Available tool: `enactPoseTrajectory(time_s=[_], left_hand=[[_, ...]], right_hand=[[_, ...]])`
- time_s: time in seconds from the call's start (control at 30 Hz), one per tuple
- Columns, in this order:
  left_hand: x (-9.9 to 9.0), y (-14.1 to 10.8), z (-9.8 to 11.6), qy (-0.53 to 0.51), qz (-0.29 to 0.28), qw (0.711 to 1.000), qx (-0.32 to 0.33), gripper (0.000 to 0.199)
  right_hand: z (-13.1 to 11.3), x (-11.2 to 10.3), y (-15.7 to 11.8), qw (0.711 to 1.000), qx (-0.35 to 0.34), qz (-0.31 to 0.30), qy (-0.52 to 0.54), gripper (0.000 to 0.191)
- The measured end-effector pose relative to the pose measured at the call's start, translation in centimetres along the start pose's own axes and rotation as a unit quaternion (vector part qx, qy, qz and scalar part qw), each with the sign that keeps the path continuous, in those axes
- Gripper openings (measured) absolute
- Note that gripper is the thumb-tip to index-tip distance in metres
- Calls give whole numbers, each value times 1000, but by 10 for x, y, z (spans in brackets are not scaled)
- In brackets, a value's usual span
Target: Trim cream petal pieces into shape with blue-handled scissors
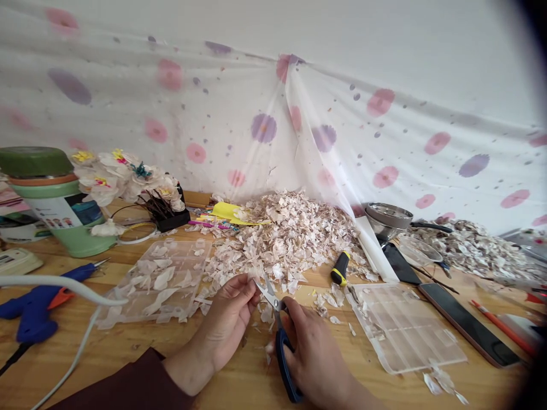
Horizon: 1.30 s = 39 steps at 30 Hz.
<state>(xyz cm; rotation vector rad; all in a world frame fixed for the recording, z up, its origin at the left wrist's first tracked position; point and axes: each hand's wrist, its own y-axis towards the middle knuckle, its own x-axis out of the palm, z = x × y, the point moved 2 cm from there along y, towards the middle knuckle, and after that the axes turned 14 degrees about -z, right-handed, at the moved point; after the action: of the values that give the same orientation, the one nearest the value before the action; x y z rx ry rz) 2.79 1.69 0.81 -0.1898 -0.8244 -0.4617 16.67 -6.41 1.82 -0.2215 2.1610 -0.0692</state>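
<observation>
My right hand (316, 353) grips a pair of scissors (270, 297) with dark blue handles, its blades spread and pointing up and left. Pinched between the thumb and fingers of my left hand (220, 327) is a thin, pale petal-like flake (256, 274), right beside the blade tips. It is small and partly hidden by my fingers, so its outline is unclear. Behind both hands rises a large heap of similar whitish-pink flakes (290, 233). On the left, a clear plastic tray (128, 285) carries several larger flakes.
A blue glue gun (40, 310) and a white cable (64, 283) lie at left, near a green container (89, 239) and pale handmade flowers (106, 185). To the right are a compartment tray (410, 336), a phone (470, 324), a yellow-black handle (341, 267) and metal strainers (388, 213).
</observation>
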Motion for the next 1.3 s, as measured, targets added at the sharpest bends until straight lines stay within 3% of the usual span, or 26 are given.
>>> enactPoseTrajectory(time_s=[0.43,0.67,0.83,1.3], left_hand=[[4,-1,-3,7,-21,1000,-15,26],[1,0,-4,18,-14,1000,-9,26],[1,0,-4,41,-11,999,-9,26],[3,-1,-2,56,-12,998,-2,28]], right_hand=[[-2,2,1,1000,-15,-6,-10,43],[-3,2,2,1000,-1,-13,-8,38],[-2,1,4,999,-13,-27,15,24],[2,5,6,998,-7,-49,43,31]])
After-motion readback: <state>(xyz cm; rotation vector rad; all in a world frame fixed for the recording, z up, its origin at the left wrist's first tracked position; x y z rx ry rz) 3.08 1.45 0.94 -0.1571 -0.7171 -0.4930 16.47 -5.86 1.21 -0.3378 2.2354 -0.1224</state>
